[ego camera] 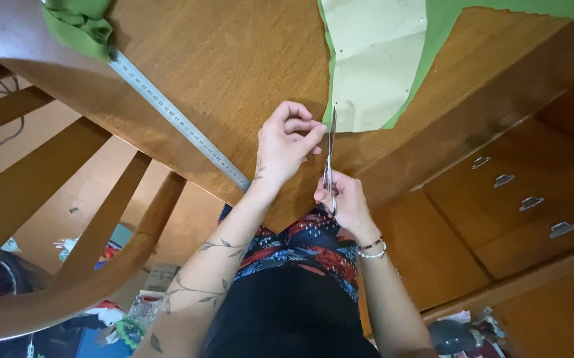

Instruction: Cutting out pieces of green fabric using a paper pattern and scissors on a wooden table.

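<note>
Surface: brown wooden table [234, 66], seen from above, filling the upper half of the view; near edge running just in front of the body.
Background: wooden cabinet [512, 205] with metal drawer pulls standing to the right; chair back rails [68, 219] curving across the lower left; cluttered floor showing below.
Cloth: green fabric [442, 26] lying on the table's far right part, pale paper pattern [376, 59] pinned on top, lower corner reaching toward the hands.
Scissors: scissors [330, 156] pointing away from the body, blades meeting the pattern's lower left corner.
Right hand: right hand [343, 202] wrapped closed around the scissor handles, low at the table's near edge.
Left hand: left hand [287, 146] resting on the table just left of the blades, fingers curled together, pinching at the fabric edge; whether actually gripping cloth is hard to tell.
In the way: long metal ruler [177, 119] lying diagonally to the left of the left hand, near end almost touching the wrist; bunched green scrap [81, 23] sitting at its far end.
Open room: bare wood lying between ruler and pattern; right of the scissors, the table edge and cabinet crowding close.
</note>
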